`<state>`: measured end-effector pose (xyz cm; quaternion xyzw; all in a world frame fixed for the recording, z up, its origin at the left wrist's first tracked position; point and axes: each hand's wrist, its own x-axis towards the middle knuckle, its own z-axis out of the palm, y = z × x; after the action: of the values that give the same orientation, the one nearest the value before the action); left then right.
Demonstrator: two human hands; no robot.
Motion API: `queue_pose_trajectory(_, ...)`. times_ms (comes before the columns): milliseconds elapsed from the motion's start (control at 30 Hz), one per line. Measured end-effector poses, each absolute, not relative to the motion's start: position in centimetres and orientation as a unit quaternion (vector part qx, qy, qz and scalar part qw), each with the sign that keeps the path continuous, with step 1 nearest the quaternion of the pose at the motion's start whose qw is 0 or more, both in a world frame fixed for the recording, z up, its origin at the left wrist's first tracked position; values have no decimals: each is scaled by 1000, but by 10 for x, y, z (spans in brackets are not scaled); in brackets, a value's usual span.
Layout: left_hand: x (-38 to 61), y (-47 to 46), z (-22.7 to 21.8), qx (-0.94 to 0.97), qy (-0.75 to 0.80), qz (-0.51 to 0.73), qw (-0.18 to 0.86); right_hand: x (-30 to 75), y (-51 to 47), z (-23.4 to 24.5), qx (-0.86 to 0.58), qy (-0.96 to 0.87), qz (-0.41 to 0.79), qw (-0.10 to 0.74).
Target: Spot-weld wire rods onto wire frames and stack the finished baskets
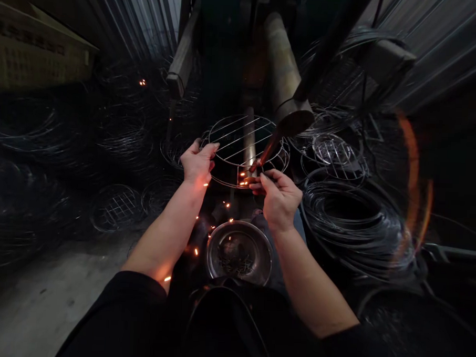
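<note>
A round wire rack (231, 161) with parallel cross bars is held level at the spot welder's electrodes. My left hand (198, 160) is closed on its left rim, thumb on top. At the front rim my right hand (280, 195) pinches something small and thin, perhaps a short wire piece, mostly hidden by the fingers. The copper upper electrode (267, 151) slants down to the rim just ahead of my right fingertips. Below it stands the lower electrode post (249, 137). Bright sparks fly at the contact and fall past my left forearm. A second wire ring shows under the rack's bars.
A metal bowl (239, 252) with short wire pieces sits below my hands. To the right lie a thick wire coil (346, 220) and a finished-looking rack (333, 154). Dark stacks of wire rings (123, 136) stand left, near a cardboard box (38, 51). The welder's thick arm (282, 64) hangs ahead.
</note>
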<state>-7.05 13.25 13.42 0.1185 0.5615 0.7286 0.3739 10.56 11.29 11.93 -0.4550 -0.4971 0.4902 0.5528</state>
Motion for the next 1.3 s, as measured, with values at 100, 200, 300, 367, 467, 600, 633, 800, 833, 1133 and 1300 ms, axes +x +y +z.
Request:
queue_pose_trajectory(100, -73, 117, 132, 118, 566, 727, 371, 127, 82, 103, -466, -618, 373, 511)
queue_pose_trajectory(200, -82, 108, 129, 94, 576, 727, 361, 143, 40, 73, -433, -828, 298, 196)
queue_pose_trajectory(300, -94, 110, 129, 73, 590, 728, 342, 145, 10, 48, -353, -879, 275, -166)
queue_pose_trajectory(367, -100, 116, 130, 89, 587, 727, 345, 143, 3, 40, -330, -872, 274, -237)
queue_pose_trajectory(467, -105, 125, 133, 119, 583, 719, 360, 142, 2, 41, -326, -869, 268, -257)
queue_pose_trajectory(600, -107, 135, 135, 138, 599, 696, 371, 143, 4, 47, -324, -861, 268, -285)
queue_pose_trajectory(633, -108, 137, 134, 142, 602, 691, 374, 144, 5, 49, -326, -858, 271, -289)
queue_pose_trajectory(800, -109, 143, 131, 167, 605, 678, 383, 151, 10, 55, -369, -849, 278, -256)
queue_pose_trajectory(833, -108, 143, 132, 170, 604, 676, 386, 153, 11, 56, -375, -846, 282, -251)
queue_pose_trajectory(1133, -98, 136, 145, 118, 590, 684, 412, 155, 68, 110, -453, -710, 485, 235)
queue_pose_trajectory(1300, -94, 131, 143, 101, 574, 712, 392, 119, 107, 143, -461, -603, 457, 463)
